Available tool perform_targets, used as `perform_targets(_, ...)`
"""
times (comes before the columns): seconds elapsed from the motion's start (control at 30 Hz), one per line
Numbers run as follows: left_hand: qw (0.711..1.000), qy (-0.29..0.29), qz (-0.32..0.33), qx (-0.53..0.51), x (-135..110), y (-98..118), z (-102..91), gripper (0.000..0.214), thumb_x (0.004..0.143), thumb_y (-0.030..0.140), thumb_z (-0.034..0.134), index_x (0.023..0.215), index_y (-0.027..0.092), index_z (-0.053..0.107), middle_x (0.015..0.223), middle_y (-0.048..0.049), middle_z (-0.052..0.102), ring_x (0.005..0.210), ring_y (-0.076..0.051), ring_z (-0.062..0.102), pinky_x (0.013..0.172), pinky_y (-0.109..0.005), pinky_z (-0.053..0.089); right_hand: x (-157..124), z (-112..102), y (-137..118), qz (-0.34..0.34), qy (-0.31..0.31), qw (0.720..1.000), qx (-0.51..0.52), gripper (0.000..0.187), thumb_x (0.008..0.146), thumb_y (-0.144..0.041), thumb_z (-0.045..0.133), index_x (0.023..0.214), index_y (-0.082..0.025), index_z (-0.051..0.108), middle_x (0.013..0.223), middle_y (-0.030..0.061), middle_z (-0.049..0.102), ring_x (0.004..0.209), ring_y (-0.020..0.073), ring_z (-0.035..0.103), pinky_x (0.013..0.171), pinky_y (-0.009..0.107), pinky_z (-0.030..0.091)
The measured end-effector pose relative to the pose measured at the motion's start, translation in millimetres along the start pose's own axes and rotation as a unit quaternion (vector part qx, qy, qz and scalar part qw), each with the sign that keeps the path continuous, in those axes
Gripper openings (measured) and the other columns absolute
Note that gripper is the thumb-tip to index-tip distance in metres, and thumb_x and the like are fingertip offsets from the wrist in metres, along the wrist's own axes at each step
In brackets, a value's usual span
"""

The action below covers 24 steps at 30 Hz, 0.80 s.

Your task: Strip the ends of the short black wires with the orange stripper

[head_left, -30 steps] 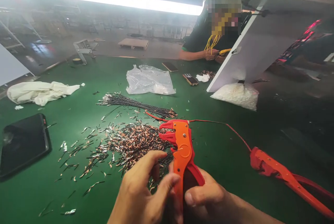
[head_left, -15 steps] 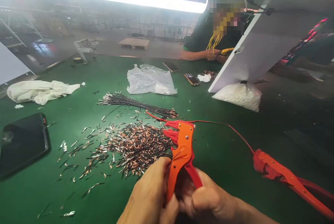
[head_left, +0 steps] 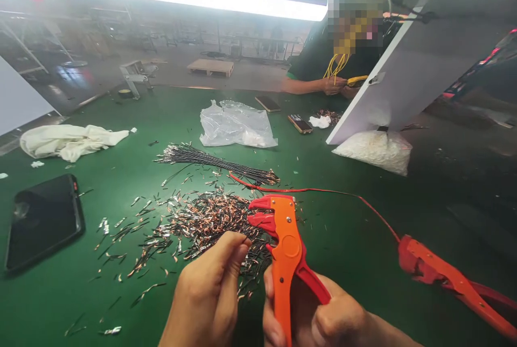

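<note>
My right hand is wrapped around the handles of an orange and red wire stripper, whose jaws point left and stand apart. To its left is my left hand, thumb and finger pinched together; whatever lies between them is too small or hidden to make out. Beyond both hands spreads a pile of short black wire offcuts with copper ends and metal terminals. Behind the pile lies a bundle of black wires, bare copper showing at its right end.
A second wire stripper rests at right, near a red cord. Around the green table are a black phone, a white cloth, a clear plastic bag and a filled bag. A co-worker handles yellow cable opposite.
My left hand has drawn back left, away from the wire stripper. The stripper in my right hand has shifted slightly down, and its handles are spread a little wider. The view has shifted slightly.
</note>
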State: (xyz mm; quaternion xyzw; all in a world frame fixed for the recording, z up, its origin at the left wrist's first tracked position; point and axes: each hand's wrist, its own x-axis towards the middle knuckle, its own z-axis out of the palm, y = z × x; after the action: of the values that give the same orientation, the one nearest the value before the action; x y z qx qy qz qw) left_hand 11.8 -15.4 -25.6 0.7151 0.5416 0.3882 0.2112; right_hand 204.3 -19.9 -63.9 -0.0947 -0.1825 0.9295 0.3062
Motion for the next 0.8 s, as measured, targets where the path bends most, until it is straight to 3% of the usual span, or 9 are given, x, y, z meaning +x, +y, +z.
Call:
perform_targets(0.13, 0.998, -0.043, 0.011, -0.039, -3.4, -1.2, 6.2, 0.018, 0.098, 0.015, 0.046, 0.099, 0.024, 0.061, 0.077, 0.0060, 0.070, 0.062, -0.007, 0.065, 0.059, -0.012, 0.049, -0.9, -0.4, 1.7, 0.000, 0.003, 1.000, 0.017, 0.051, 0.056, -0.012, 0.061, 0.107, -0.011, 0.065, 0.079, 0.0080, 0.072, 0.063, 0.0131, 0.059, 0.060, 0.023, 0.039)
perform_targets(0.33, 0.994, -0.097, -0.008, -0.046, -6.7, 0.4, 15.9, 0.027, 0.099, 0.017, 0.039, 0.081, 0.021, 0.059, 0.067, 0.0045, 0.062, 0.056, -0.009, 0.056, 0.054, -0.014, 0.046, -0.6, 8.8, -4.2, 0.008, -0.008, 0.999, 0.042, 0.046, 0.059, -0.016, 0.061, 0.105, -0.010, 0.068, 0.074, 0.0071, 0.070, 0.062, 0.0139, 0.061, 0.061, 0.024, 0.044)
perform_targets(0.53, 0.990, -0.124, -0.041, -0.051, -8.0, 3.2, 15.0, 0.029, 0.099, 0.017, 0.037, 0.092, 0.022, 0.065, 0.073, 0.0034, 0.066, 0.062, -0.010, 0.060, 0.059, -0.015, 0.049, -1.2, 5.4, -1.0, 0.012, -0.009, 1.000, 0.026, 0.042, 0.060, -0.018, 0.062, 0.101, -0.012, 0.068, 0.064, 0.0036, 0.066, 0.051, 0.0119, 0.049, 0.051, 0.022, 0.037)
perform_targets(0.8, 0.997, -0.074, 0.020, -0.018, -11.4, -5.2, 20.6, 0.024, 0.095, 0.014, 0.043, 0.084, 0.022, 0.064, 0.066, 0.0030, 0.064, 0.059, -0.012, 0.065, 0.060, -0.016, 0.053, 1.2, 10.7, -3.2, -0.012, -0.008, 1.000, 0.007, 0.020, 0.080, -0.031, 0.067, 0.093, -0.017, 0.060, 0.056, -0.0063, 0.050, 0.043, 0.0074, 0.032, 0.051, 0.021, 0.032)
